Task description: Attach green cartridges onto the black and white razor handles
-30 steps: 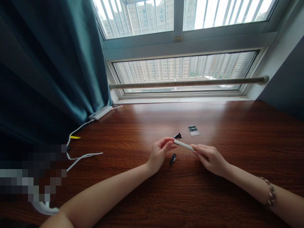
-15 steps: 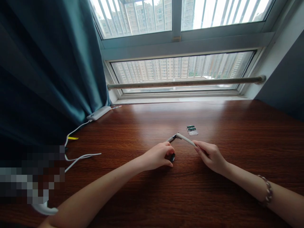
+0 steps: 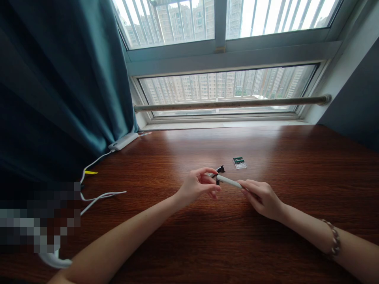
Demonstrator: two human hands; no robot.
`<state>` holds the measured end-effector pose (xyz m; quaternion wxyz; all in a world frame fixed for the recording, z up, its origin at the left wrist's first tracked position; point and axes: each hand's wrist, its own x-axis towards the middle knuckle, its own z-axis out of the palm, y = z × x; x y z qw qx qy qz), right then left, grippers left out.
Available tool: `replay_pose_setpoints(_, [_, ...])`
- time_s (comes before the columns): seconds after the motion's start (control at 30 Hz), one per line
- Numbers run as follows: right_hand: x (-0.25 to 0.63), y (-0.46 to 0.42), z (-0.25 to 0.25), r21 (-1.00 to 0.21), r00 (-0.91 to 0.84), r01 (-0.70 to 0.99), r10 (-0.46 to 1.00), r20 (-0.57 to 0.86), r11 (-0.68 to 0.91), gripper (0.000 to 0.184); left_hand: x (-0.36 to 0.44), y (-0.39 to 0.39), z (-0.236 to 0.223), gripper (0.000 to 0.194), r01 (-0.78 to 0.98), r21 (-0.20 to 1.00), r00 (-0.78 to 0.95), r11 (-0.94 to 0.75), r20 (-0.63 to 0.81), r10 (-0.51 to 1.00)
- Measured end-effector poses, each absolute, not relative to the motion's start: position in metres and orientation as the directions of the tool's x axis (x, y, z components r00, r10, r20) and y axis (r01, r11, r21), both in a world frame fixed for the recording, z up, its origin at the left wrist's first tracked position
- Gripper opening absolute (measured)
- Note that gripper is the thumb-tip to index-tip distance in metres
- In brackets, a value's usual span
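Observation:
My right hand pinches the near end of a slim white razor handle, which points left and slightly up. At its far end sits a small black razor head, with my left hand closed around it by thumb and fingers. Whether head and handle are joined I cannot tell. Just behind the left fingers lies a silver-and-black razor handle, partly hidden by them. A clear blade case with dark green cartridges lies on the table beyond the white handle.
The brown wooden table reaches back to the window sill. On its left are a white power strip, white cables and a yellow strip, beside a blue curtain. A rail crosses the window.
The left hand has lifted the black head from the table up to the white handle's tip. The white handle has lowered slightly, away from the silver-and-black handle.

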<state>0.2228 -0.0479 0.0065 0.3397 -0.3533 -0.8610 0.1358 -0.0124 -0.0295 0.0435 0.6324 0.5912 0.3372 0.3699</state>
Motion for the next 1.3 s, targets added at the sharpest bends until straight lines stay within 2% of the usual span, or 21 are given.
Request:
replay_pose_setpoints(0.1, [0.2234, -0.0469, 0.0051, -0.476, -0.466, 0.549, 0.724, 0.508, 0.687, 0.026, -0.0120, -0.0303, 0.0459, 0.043, -0.102, 0.993, 0.508, 0.064, -0.004, 0.861])
replay_pose_setpoints(0.33, [0.2241, -0.0499, 0.0064, -0.386, -0.555, 0.566, 0.683, 0.474, 0.728, 0.031, -0.0133, -0.0275, 0.0431, 0.051, -0.121, 0.985, 0.512, 0.124, -0.045, 0.858])
replay_pose_setpoints(0.47, [0.2233, -0.0502, 0.0060, -0.348, -0.548, 0.592, 0.679, 0.488, 0.727, 0.031, -0.0138, -0.0268, 0.0401, 0.043, -0.108, 0.990, 0.505, 0.093, -0.026, 0.863])
replay_pose_setpoints(0.67, [0.2224, -0.0484, 0.0058, -0.397, -0.427, 0.637, 0.731, 0.532, 0.661, 0.028, -0.0114, -0.0291, 0.0397, 0.036, -0.066, 0.992, 0.505, 0.104, -0.057, 0.861])
replay_pose_setpoints(1.0, [0.2241, -0.0470, 0.0018, -0.376, -0.478, 0.625, 0.716, 0.508, 0.684, 0.030, -0.0081, -0.0291, 0.0428, 0.032, -0.045, 0.992, 0.396, 0.115, -0.088, 0.914])
replay_pose_setpoints(1.13, [0.2242, -0.0487, 0.0017, -0.354, -0.507, 0.616, 0.698, 0.506, 0.704, 0.031, -0.0079, -0.0299, 0.0465, 0.029, 0.017, 0.996, 0.375, 0.086, -0.086, 0.923])
replay_pose_setpoints(1.3, [0.2257, -0.0496, 0.0041, -0.423, -0.490, 0.570, 0.705, 0.513, 0.704, 0.031, -0.0097, -0.0300, 0.0459, 0.041, -0.062, 0.998, 0.362, 0.024, 0.000, 0.932])
